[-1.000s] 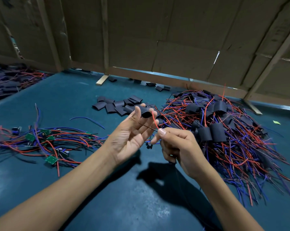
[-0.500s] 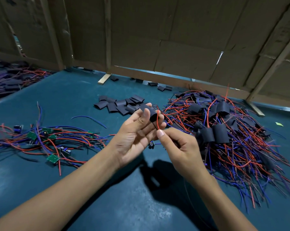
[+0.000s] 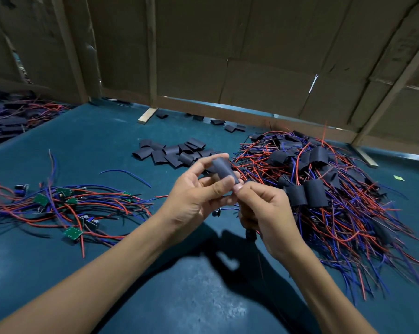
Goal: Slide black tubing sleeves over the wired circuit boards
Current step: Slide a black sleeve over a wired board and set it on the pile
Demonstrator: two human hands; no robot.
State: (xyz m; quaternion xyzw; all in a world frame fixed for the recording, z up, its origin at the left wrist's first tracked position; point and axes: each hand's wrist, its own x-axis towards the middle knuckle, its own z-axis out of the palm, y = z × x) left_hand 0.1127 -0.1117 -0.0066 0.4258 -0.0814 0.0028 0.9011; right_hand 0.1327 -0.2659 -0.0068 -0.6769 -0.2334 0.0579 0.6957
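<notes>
My left hand (image 3: pixel 194 201) holds a black tubing sleeve (image 3: pixel 224 169) between thumb and fingers, above the teal table (image 3: pixel 87 145). My right hand (image 3: pixel 266 213) pinches at the sleeve's lower end with thumb and forefinger; what it pinches is hidden, and a thin red wire (image 3: pixel 260 265) hangs below its palm. A small dark component (image 3: pixel 216 212) shows between the hands. Loose black sleeves (image 3: pixel 172 151) lie in a heap behind the hands. Bare green circuit boards with red and blue wires (image 3: pixel 71 208) lie to the left.
A large pile of sleeved boards with red and blue wires (image 3: pixel 324 189) spreads on the right. Another such pile (image 3: pixel 10 116) lies far left. Cardboard walls with wooden battens (image 3: pixel 227 68) close the back. Stray sleeves (image 3: pixel 230 127) lie by the wall.
The sleeve in my left hand has turned, and its length now faces me. My right hand's pinch has come up against the sleeve's lower end, and the red wire between the hands is out of sight.
</notes>
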